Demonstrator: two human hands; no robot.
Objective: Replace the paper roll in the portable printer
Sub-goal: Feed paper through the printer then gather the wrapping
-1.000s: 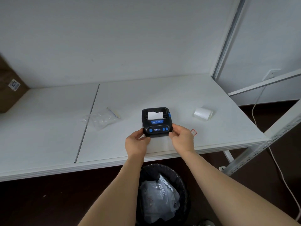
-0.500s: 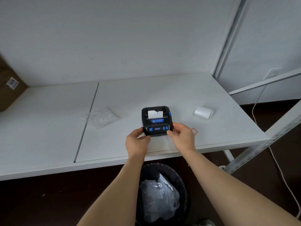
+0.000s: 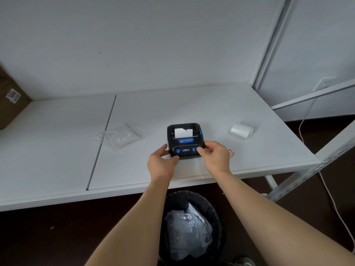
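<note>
A small black portable printer [image 3: 184, 138] with blue buttons sits on the white table [image 3: 211, 112], its lid closed and a torn strip of white paper sticking out of the slot. My left hand [image 3: 161, 163] grips its front left corner. My right hand [image 3: 215, 157] holds the front right corner, thumb on the blue buttons. A white paper roll [image 3: 241, 130] lies on its side to the right of the printer, apart from both hands.
An empty clear plastic bag [image 3: 118, 136] lies left of the printer. A small red-edged sticker [image 3: 231, 153] is by my right hand. A cardboard box [image 3: 11, 100] stands far left. A black bin [image 3: 192, 227] sits under the table edge. A white cable [image 3: 330, 198] hangs at right.
My right thumb has shifted inward onto the printer's front button panel. The printer and my left hand stay almost where they were.
</note>
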